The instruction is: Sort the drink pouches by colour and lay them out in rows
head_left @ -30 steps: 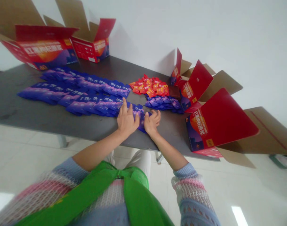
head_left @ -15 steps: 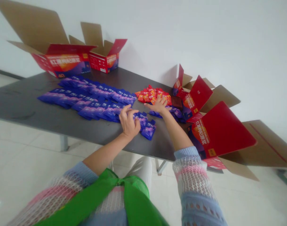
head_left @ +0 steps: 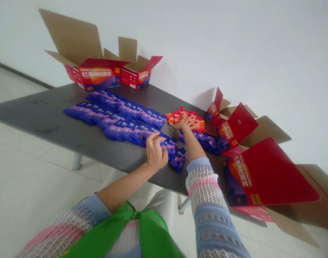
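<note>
Rows of purple sachets (head_left: 118, 118) lie overlapped across a dark table (head_left: 59, 125). My left hand (head_left: 155, 152) rests with curled fingers on the near end of a row, touching the purple sachets there. My right hand (head_left: 184, 123) reaches farther, fingers spread, onto a pile of red and orange sachets (head_left: 187, 116). A smaller heap of purple sachets (head_left: 204, 139) sits just right of that hand. I cannot tell whether either hand grips a sachet.
Two open red cartons (head_left: 96, 73) stand at the table's far left by the wall. More open red cartons (head_left: 234, 125) crowd the right end, one large carton (head_left: 261, 175) hanging over the near edge. A white wall runs behind.
My right hand left the near purple sachets and stretched forward onto the red pile. The left hand stayed on the purple row, its fingers curling. The view swung left.
</note>
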The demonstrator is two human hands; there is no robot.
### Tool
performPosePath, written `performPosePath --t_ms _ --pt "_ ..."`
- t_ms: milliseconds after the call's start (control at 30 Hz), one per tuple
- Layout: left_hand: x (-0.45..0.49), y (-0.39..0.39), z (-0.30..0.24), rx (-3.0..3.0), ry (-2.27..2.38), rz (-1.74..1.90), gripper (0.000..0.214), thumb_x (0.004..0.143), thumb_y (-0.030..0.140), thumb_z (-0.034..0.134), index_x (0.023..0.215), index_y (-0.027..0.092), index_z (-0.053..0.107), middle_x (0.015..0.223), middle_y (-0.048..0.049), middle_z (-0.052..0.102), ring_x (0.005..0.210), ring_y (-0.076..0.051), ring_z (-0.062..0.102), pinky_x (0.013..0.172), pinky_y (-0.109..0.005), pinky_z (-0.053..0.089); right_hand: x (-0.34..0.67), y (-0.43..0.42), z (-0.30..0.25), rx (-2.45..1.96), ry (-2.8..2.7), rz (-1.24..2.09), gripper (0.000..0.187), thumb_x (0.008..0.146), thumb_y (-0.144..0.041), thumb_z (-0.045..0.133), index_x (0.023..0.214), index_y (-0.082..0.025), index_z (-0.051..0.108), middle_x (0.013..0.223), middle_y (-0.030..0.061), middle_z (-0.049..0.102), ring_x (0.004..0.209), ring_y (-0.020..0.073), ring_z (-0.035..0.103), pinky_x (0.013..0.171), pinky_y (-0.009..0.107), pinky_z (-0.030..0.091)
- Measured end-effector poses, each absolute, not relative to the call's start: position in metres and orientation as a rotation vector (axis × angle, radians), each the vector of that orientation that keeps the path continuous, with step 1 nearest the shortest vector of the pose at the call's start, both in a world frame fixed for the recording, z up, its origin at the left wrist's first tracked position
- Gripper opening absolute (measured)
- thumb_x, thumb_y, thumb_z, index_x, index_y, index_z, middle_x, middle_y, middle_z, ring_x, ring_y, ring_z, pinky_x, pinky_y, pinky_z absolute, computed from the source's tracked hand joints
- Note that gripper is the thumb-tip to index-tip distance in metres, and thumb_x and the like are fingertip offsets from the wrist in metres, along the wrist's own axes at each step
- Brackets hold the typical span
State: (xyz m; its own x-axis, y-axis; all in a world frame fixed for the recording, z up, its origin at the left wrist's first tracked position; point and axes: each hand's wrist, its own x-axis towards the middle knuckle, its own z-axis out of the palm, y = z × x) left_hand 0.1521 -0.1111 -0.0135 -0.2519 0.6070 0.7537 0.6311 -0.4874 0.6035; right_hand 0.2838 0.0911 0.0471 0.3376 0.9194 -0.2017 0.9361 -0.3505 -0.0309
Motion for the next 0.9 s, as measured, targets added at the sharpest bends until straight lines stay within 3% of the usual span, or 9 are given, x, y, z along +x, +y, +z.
performPosePath --t_ms 100,167,267,467,633,733,833,900 --pt "0.152 -0.109 -0.015 -1.913 -1.589 -1.909 0.036 0.083 0.02 0.052 0.119 0.013 0.055 0.133 -0.0227 0.047 0.13 -0.034 0.05 0.113 -0.054 0.043 0.285 0.1 0.046 2.547 1.664 -0.226 0.143 0.071 -0.09 0.067 0.167 -0.021 -0.014 0.17 0.0187 -0.03 0.156 0.0475 -0.026 0.119 0.072 -0.015" --pt "0.152 -0.108 -0.015 -1.91 -1.613 -1.899 0.038 0.084 0.02 0.052 0.121 0.013 0.053 0.134 -0.0229 0.045 0.13 -0.034 0.05 0.113 -0.054 0.043 0.289 0.107 0.046 2.587 1.601 -0.289 0.146 0.068 -0.088 0.072 0.167 -0.022 -0.013 0.169 0.0228 -0.03 0.156 0.0508 -0.021 0.118 0.074 -0.014" --pt "0.153 -0.107 -0.016 -1.913 -1.615 -1.882 0.037 0.087 0.02 0.051 0.123 0.011 0.051 0.135 -0.0233 0.043 0.13 -0.035 0.049 0.113 -0.054 0.043 0.296 0.12 0.046 2.623 1.514 -0.373 0.135 0.075 -0.085 0.068 0.168 -0.024 -0.007 0.169 0.027 -0.024 0.157 0.0544 -0.01 0.117 0.075 -0.008" --pt "0.159 -0.107 -0.016 -1.964 -1.722 -1.805 0.041 0.092 0.022 0.051 0.13 0.009 0.046 0.14 -0.0257 0.039 0.135 -0.037 0.046 0.113 -0.056 0.043 0.311 0.144 0.046 2.625 1.485 -0.476 0.132 0.073 -0.082 0.073 0.168 -0.033 -0.005 0.174 0.02 -0.018 0.157 0.0556 -0.007 0.113 0.085 0.004" --pt "0.164 -0.109 -0.017 -2.005 -1.787 -1.736 0.043 0.095 0.024 0.052 0.134 0.007 0.044 0.142 -0.0291 0.04 0.142 -0.04 0.041 0.111 -0.057 0.043 0.317 0.153 0.047 2.607 1.571 -0.493 0.109 0.089 -0.081 0.054 0.168 -0.033 -0.004 0.174 0.0204 -0.018 0.159 0.0487 -0.009 0.113 0.081 0.017" --pt "0.167 -0.109 -0.017 -2.044 -1.838 -1.67 0.045 0.095 0.026 0.053 0.134 0.006 0.045 0.143 -0.0318 0.042 0.144 -0.041 0.039 0.11 -0.059 0.041 0.318 0.162 0.045 2.584 1.587 -0.456 0.104 0.092 -0.079 0.052 0.168 -0.032 -0.002 0.174 0.0225 -0.013 0.159 0.0493 -0.003 0.112 0.081 0.016" --pt "0.168 -0.109 -0.017 -2.06 -1.909 -1.586 0.047 0.094 0.027 0.053 0.134 0.004 0.046 0.144 -0.0339 0.044 0.142 -0.043 0.042 0.108 -0.059 0.04 0.319 0.172 0.046 2.56 1.571 -0.434 0.105 0.089 -0.079 0.057 0.168 -0.036 0.001 0.176 0.0164 -0.006 0.158 0.0516 0.002 0.11 0.085 0.016" --pt "0.168 -0.108 -0.016 -2.062 -1.929 -1.54 0.047 0.094 0.028 0.054 0.134 0.003 0.047 0.143 -0.0348 0.045 0.141 -0.043 0.043 0.108 -0.059 0.039 0.323 0.176 0.049 2.559 1.61 -0.367 0.106 0.087 -0.079 0.06 0.168 -0.035 0.01 0.176 0.0158 0.005 0.157 0.0509 0.013 0.112 0.082 0.023"
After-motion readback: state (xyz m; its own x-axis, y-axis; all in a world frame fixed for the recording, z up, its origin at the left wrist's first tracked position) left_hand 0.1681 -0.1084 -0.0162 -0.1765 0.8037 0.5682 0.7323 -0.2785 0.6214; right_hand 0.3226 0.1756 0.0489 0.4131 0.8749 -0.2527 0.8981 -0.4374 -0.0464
